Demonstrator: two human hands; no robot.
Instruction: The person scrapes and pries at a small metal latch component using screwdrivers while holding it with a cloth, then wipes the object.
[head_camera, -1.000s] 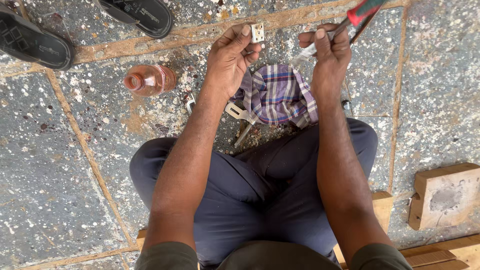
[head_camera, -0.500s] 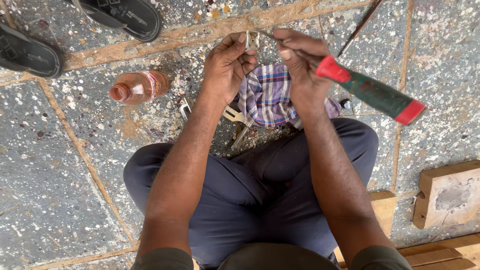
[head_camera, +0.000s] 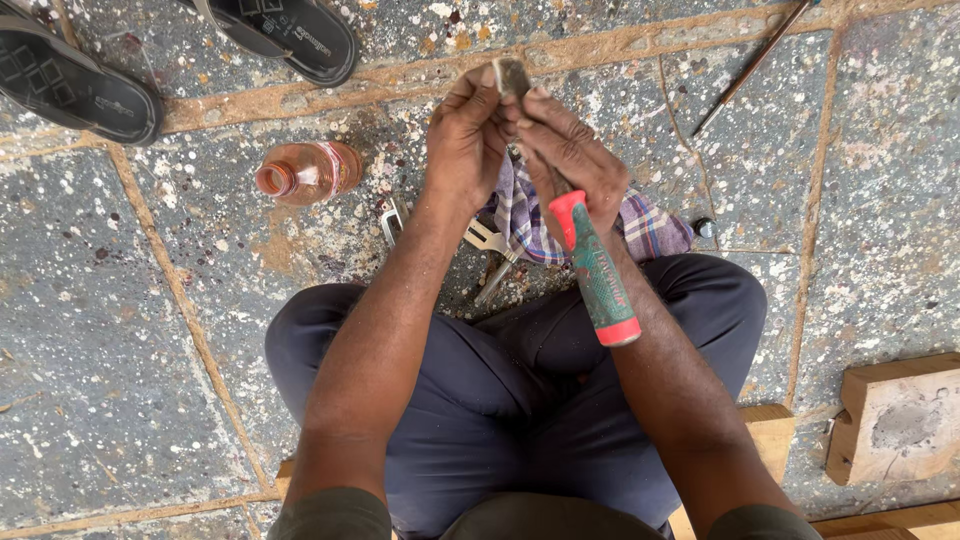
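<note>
The left hand (head_camera: 468, 135) pinches a small metal piece (head_camera: 511, 75) between fingertips and thumb, held up above the floor in front of the knees. The right hand (head_camera: 572, 160) meets it there, fingers closed around a screwdriver (head_camera: 595, 270) whose red and green handle points back toward the body; its tip is hidden between the hands. Just below the hands a checked cloth (head_camera: 650, 228) lies on the speckled stone floor (head_camera: 120, 330), with a metal spanner (head_camera: 490, 240) beside it. An orange plastic bottle (head_camera: 308, 171) lies left of the hands. Two black sandals (head_camera: 80, 85) sit farther off, and wooden blocks (head_camera: 900, 415) rest at the right.
</note>
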